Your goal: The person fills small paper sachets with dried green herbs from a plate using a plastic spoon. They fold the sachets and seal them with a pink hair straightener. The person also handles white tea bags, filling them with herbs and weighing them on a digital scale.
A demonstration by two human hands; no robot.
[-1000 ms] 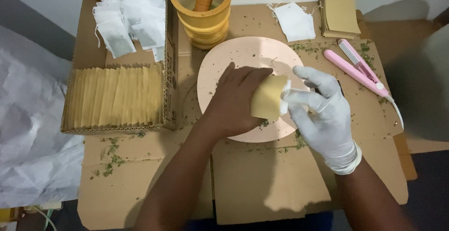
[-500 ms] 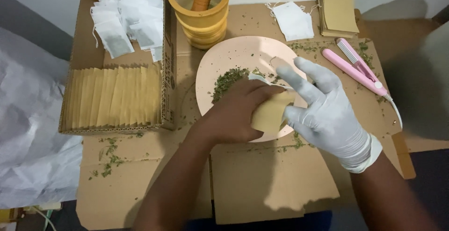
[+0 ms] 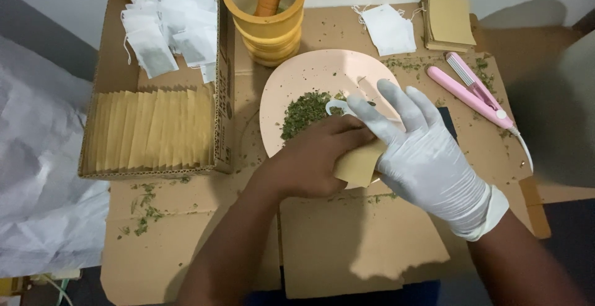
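Observation:
My bare left hand (image 3: 307, 163) grips a tan paper pouch (image 3: 358, 164) at the near rim of a round pink plate (image 3: 310, 73). My right hand (image 3: 424, 154), in a white glove, lies over the pouch's right edge with its fingers spread above the plate; its thumb is hidden. A heap of dried green herb flakes (image 3: 304, 110) sits on the plate just beyond my left knuckles. A small white curved piece (image 3: 336, 106) shows beside the gloved fingertip; I cannot tell what it is.
A yellow mortar with an orange pestle (image 3: 266, 14) stands behind the plate. On the left, a cardboard box (image 3: 223, 126) holds tan pouches (image 3: 149, 132) and white tea bags (image 3: 167, 27). A pink heat sealer (image 3: 474, 92), stacked tan pouches (image 3: 449, 21) and one white bag (image 3: 387, 30) lie to the right.
Both hands have drawn the pouch back from over the plate's middle to its near rim, uncovering the herb heap. The gloved fingers have spread apart.

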